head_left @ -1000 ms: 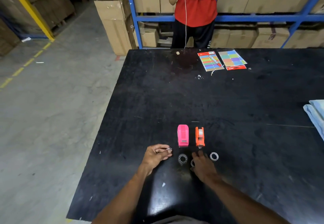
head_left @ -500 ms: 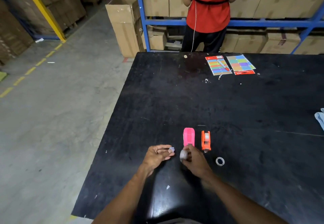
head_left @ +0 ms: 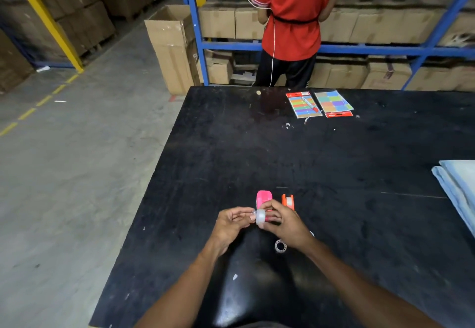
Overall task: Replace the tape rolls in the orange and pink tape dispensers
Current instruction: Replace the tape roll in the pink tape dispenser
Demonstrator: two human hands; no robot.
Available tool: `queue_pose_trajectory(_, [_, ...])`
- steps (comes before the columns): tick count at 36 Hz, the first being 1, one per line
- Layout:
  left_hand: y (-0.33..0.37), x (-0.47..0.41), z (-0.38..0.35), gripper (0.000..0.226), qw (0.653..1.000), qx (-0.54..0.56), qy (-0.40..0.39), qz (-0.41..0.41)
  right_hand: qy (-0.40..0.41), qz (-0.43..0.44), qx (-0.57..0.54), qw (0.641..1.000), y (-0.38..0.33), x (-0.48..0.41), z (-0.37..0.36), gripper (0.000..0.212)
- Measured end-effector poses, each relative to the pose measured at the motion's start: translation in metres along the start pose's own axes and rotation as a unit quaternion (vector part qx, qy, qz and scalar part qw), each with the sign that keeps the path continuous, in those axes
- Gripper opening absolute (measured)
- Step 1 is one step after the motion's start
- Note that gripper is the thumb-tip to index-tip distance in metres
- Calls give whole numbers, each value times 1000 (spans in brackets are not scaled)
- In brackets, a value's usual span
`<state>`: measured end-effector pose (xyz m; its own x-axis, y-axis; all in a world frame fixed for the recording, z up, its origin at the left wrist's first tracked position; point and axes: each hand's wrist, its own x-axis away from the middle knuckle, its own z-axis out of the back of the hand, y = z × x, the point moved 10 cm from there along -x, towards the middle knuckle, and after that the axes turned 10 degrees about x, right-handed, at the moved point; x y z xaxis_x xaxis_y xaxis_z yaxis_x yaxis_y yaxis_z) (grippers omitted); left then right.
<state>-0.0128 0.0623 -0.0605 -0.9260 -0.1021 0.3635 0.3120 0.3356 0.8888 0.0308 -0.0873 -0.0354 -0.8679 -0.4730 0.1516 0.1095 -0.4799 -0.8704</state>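
The pink tape dispenser (head_left: 264, 197) and the orange tape dispenser (head_left: 288, 201) stand side by side on the black table (head_left: 334, 173); the orange one shows a roll inside. Just in front of the pink one, my right hand (head_left: 285, 222) holds a clear tape roll (head_left: 261, 216) above the table. My left hand (head_left: 231, 225) pinches a small clear core piece (head_left: 253, 213) that touches the roll's left side. An empty ring-shaped spool (head_left: 280, 246) lies on the table beneath my right wrist. Another ring is mostly hidden behind that hand.
Two packs of coloured sticky notes (head_left: 320, 103) lie at the table's far edge. A folded light-blue cloth (head_left: 457, 189) sits at the right edge. A person in a red shirt (head_left: 293, 14) stands beyond the table, facing blue shelving with cardboard boxes (head_left: 231, 21).
My right hand picked a tape roll off the table and lifted it towards the pink dispenser. My left hand moved right until its small piece met the roll.
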Motion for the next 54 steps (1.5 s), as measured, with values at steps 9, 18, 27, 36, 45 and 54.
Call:
queue_pose_trajectory(9, [1,5,4,20,1000,-11,0,14,-16,27,39,999,-15,-3,-3,37])
queue_pose_trajectory(18, [-3,3,7,23,999,-20,2,40,-25,24,45,998,-13,-5,-4,36])
queue_pose_trajectory(27, [-12,-5,6,15,998,-36,13,54,-24,14,47,998,1,-7,-4,36])
queue_pose_trajectory(36, [-31,-20,-1,11,995,-48,0,84,-23,7,79,997,24,-20,5,33])
queue_pose_trajectory(45, [-36,-60,8,29,977,-202,33,62,-33,5,198,980,44,-70,18,32])
queue_pose_trajectory(54, [-30,-112,-5,68,946,-321,-8,38,-36,15,389,920,57,-107,16,32])
